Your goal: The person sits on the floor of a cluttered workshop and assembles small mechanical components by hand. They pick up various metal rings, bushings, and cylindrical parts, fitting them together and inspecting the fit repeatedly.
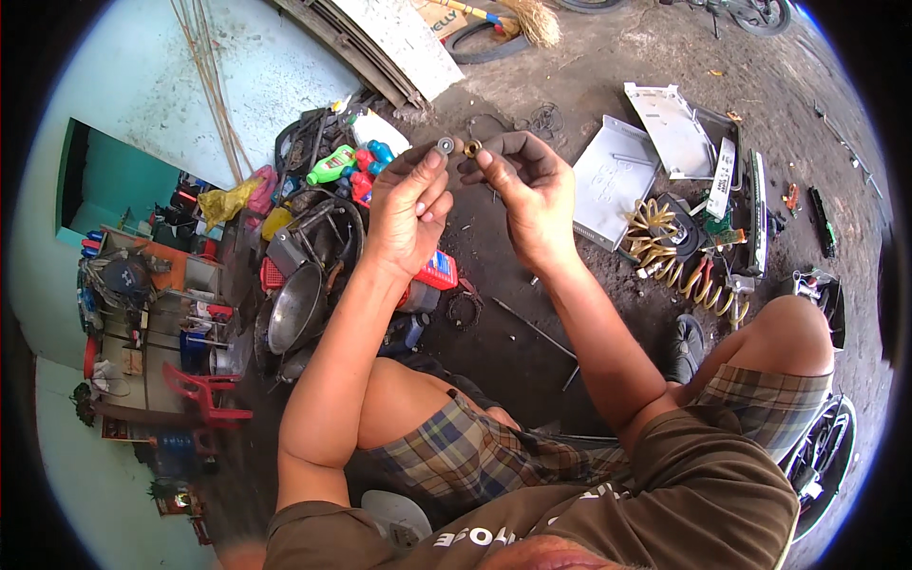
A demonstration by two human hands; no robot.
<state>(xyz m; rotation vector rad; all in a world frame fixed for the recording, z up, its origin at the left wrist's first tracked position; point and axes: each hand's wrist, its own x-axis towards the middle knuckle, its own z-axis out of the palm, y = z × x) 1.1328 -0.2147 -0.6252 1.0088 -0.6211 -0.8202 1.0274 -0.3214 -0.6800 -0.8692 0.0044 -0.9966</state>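
Both my hands are raised at the upper middle of the view, their fingertips close together. My left hand (pixel 407 211) pinches a small round silver piece with a dark ringed centre, like a ball bearing (pixel 446 145), between thumb and finger. Just to its right, a small brass-coloured ring (pixel 472 148) is pinched in my right hand (pixel 535 207). Each piece faces up towards me, and a narrow gap seems to lie between them. The fingertips look blackened with grime. My right hand's other fingers are curled behind the ring.
On the dirt floor at the right lie grey metal panels (pixel 613 176), a coiled yellowish hose (pixel 655 233), red-handled pliers (pixel 701 275) and a circuit board (pixel 724 236). A thin metal rod (pixel 534 328) lies between my forearms. Bottles (pixel 332 165) and a metal pan (pixel 295 309) crowd the left.
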